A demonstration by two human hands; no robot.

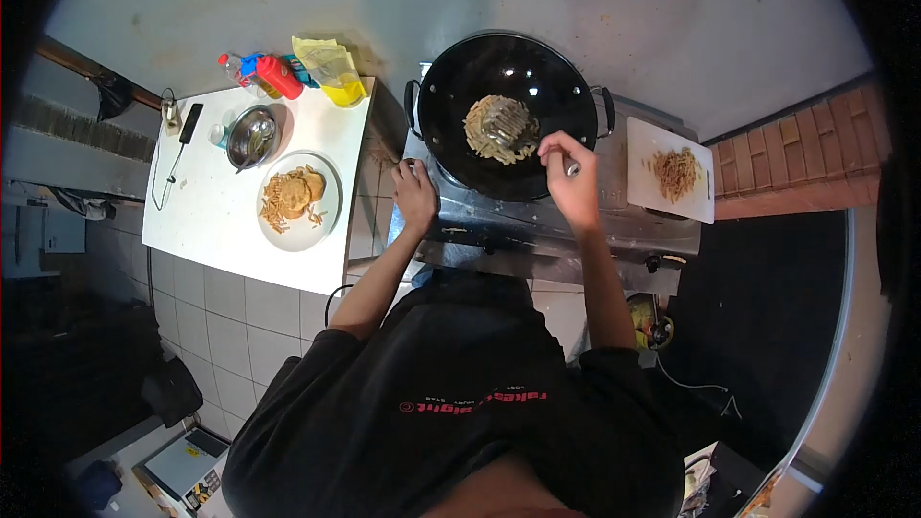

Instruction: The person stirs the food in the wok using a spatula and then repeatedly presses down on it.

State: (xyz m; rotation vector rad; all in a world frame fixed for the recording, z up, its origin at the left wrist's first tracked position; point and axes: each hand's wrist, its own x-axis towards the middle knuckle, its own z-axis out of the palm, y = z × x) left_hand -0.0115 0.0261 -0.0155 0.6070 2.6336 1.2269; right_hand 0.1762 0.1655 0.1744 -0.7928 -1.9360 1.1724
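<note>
A black two-handled wok (451, 153) sits on the metal stove. Inside it lies a heap of pale, short strips of food (480, 142). My right hand (570, 177) is closed around the handle of a slotted metal spatula (507, 125), whose head rests on the strips. At the stove's left corner, beside the wok, my left hand (414, 197) lies with its fingers over the edge and no held thing showing. To the wok's right is a white cutting board (645, 194) bearing thin brown strips (674, 174).
On the white table (201, 230) at left stand a plate (299, 242) of fried food, a metal bowl (271, 115), a red bottle (280, 78) and a yellow pouch (343, 86). The stove's front (566, 254) has knobs. A brick ledge (796, 158) is at right.
</note>
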